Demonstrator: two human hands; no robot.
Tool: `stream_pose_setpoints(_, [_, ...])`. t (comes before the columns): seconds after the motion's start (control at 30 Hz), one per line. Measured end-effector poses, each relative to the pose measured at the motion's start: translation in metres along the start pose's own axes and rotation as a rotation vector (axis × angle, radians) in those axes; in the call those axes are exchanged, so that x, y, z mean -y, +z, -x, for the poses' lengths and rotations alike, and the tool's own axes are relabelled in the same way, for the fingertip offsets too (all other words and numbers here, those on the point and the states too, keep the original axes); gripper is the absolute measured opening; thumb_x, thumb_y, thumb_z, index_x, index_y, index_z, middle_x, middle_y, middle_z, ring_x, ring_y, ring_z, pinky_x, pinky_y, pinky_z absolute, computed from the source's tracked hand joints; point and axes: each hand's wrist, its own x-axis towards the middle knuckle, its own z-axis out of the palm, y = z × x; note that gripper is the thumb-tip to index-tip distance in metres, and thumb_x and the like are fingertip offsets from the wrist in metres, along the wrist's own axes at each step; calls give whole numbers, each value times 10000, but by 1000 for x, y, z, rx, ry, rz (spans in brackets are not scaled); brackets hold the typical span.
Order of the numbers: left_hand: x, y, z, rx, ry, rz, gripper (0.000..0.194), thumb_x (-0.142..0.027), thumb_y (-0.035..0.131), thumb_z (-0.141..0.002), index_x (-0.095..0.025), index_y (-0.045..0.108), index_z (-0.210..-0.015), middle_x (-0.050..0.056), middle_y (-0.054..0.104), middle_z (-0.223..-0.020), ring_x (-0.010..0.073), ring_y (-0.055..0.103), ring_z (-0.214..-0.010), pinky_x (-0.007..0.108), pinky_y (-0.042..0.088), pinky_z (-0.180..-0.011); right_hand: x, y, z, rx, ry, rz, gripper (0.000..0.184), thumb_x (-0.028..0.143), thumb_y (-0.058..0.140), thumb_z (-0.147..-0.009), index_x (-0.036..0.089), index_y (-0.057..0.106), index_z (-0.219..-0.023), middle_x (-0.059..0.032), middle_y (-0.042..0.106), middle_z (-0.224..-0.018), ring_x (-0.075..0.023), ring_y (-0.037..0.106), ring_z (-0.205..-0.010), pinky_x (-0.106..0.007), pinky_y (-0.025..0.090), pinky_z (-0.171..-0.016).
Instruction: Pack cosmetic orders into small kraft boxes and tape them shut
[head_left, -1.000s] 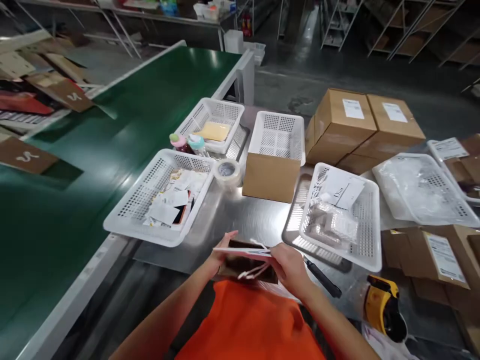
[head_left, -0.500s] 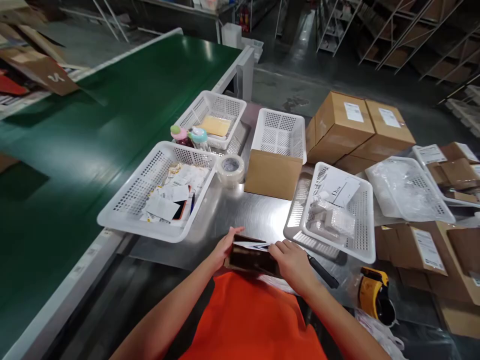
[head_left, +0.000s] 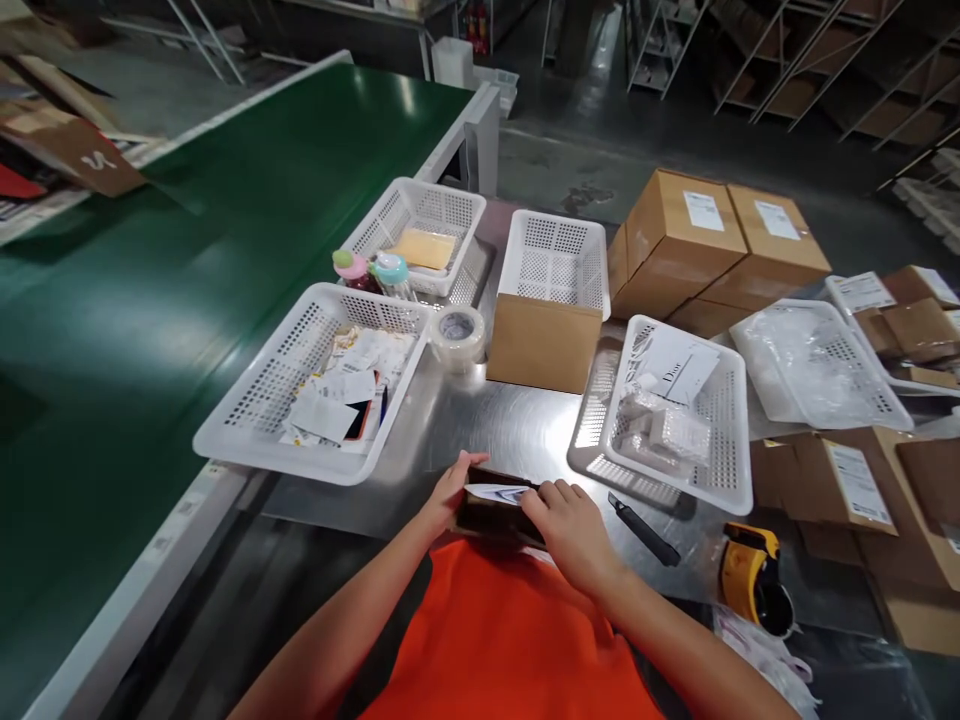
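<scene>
A small brown cardboard box (head_left: 491, 520) is held against my front at the table's near edge, its dark opening facing up. My left hand (head_left: 451, 492) grips the box's left end, with the index finger stretched along the far rim. A folded white paper with dark stripes (head_left: 496, 492) sticks up out of the opening. My right hand (head_left: 570, 525) has its fingers curled over the right end of that paper; the fingertips are partly hidden. To the right of my right hand lies a black box cutter (head_left: 643, 529) on the metal table (head_left: 517, 430).
White baskets stand around: one with papers (head_left: 277, 465) at left, one with wrapped packets (head_left: 739, 440) at right. Clear tape rolls (head_left: 458, 340) and a brown box (head_left: 544, 345) sit ahead. A yellow tape dispenser (head_left: 742, 570) lies right. A green conveyor (head_left: 225, 230) runs along the left.
My right hand has shifted left along the box, and the paper sits lower and further left in the opening. The box cutter now shows in full. My left hand stays on the box.
</scene>
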Motion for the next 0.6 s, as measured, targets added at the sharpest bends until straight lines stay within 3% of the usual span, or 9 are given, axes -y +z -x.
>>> stream_pose_setpoints(0.33, [-3, 4, 4, -24, 0, -55, 653, -636, 330, -898, -146, 711, -1098, 135, 731, -1154, 302, 648, -1103, 428, 464, -1022, -3, -9, -9, 131, 14, -19, 176, 155, 576, -919, 215, 586, -1084, -66, 666, -929, -230, 604, -855, -333, 371, -687])
stream_pose_setpoints(0.5, [-1, 5, 4, -61, 0, -60, 680, -690, 323, -876, -166, 728, -1031, 135, 738, -1130, 306, 653, -1083, 434, 471, -1011, -2, -6, -12, 84, -8, -2, 132, 155, 530, -950, 214, 593, -1051, -67, 665, -893, -223, 600, -813, -331, 386, -675])
stream_pose_setpoints(0.6, [5, 5, 2, -49, 34, -45, 706, -721, 327, -862, -166, 722, -1047, 126, 746, -1101, 303, 654, -1075, 428, 478, -998, -12, -2, -4, -20, -64, -83, 110, 128, 546, -924, 204, 593, -990, -59, 666, -869, -200, 588, -797, -311, 395, -671])
